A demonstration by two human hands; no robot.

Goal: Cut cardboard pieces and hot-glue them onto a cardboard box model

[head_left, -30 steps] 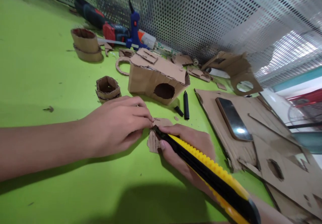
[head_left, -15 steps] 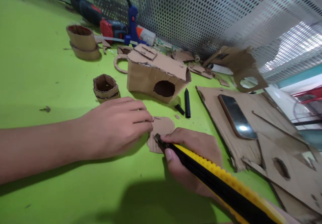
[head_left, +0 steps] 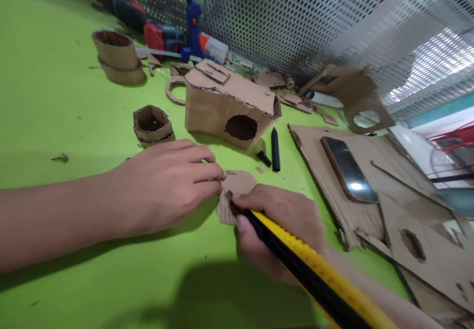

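At the centre of the frame, a small scrap of brown cardboard (head_left: 242,181) lies flat on the smooth green table (head_left: 92,284), rounded on top, ribbed and rough-edged lower down. The right hand (head_left: 287,215) is closed around a knife (head_left: 303,250), its yellow plastic grip ridged, its black nose over the scrap. The left hand (head_left: 166,186) has loosely bent fingers at the scrap's left edge; whether they pinch it is unclear. Above stands a cardboard box (head_left: 205,112) with a round hole.
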